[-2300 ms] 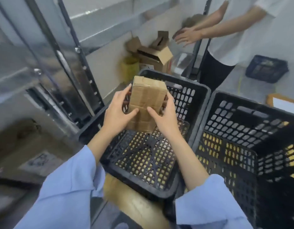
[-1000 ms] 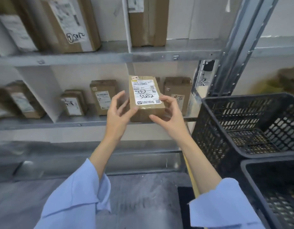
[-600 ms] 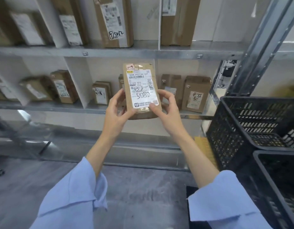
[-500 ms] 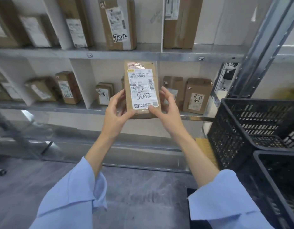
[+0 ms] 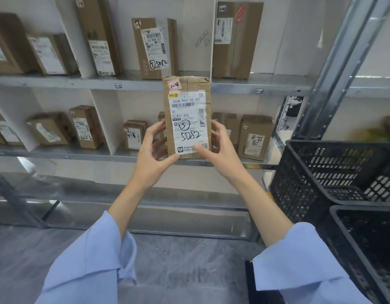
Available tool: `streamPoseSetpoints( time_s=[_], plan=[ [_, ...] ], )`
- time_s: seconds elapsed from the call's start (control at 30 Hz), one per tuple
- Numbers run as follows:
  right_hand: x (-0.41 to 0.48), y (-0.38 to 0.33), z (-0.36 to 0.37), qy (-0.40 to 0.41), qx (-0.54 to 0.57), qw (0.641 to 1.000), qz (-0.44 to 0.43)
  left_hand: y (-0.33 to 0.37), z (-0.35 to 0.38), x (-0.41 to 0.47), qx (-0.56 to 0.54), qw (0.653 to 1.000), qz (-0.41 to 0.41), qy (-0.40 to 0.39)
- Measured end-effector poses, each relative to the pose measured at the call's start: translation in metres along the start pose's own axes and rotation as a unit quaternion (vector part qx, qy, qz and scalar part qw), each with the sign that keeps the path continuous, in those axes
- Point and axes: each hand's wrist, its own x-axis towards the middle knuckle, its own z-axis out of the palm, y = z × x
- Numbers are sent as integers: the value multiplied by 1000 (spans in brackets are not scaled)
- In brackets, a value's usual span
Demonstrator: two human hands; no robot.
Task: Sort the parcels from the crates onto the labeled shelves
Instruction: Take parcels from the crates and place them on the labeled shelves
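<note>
I hold a brown cardboard parcel [image 5: 187,102] upright in front of the shelves. Its white label faces me, with "5082" handwritten on it and a small red "1-4" sticker at the top. My left hand [image 5: 153,151] grips its lower left edge and my right hand [image 5: 220,150] grips its lower right edge. The upper shelf [image 5: 277,85] carries small tags reading "1-3" [image 5: 118,86] and "1-4" [image 5: 259,91]. Two black plastic crates stand at the right, one farther [image 5: 334,170] and one nearer [image 5: 365,244].
Several labeled brown parcels stand on the upper shelf and on the lower shelf [image 5: 80,153], split by white dividers [image 5: 104,121]. A grey metal upright [image 5: 334,62] rises at the right. Grey floor [image 5: 178,255] lies below the shelving.
I lifted the parcel out of the crate and turned toward the shelves. It has since risen slightly, with its label facing me, and the view has moved closer to the shelving.
</note>
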Motion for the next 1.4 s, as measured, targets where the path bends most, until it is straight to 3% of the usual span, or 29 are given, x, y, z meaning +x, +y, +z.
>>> streamPoseSetpoints(
  time_s=[0.27, 0.43, 0.6, 0.8, 1.03, 1.4],
  plan=[
    [57, 25, -31, 43, -39, 998, -9, -29, 27, 63, 32, 999, 10, -42],
    [105, 37, -76, 85, -82, 993, -20, -42, 58, 129, 133, 987, 46, -72],
    [158, 43, -146, 135, -103, 985, -29, -48, 92, 194, 271, 953, 103, -89],
    [216, 58, -240, 197, -119, 972, -39, -57, 138, 254, 436, 886, 144, -60],
    [271, 88, -304, 202, -140, 969, -28, -70, 171, 288, 473, 866, 149, -62],
    [330, 113, -338, 171, -156, 973, -17, -81, 178, 311, 501, 853, 133, -69]
  ],
)
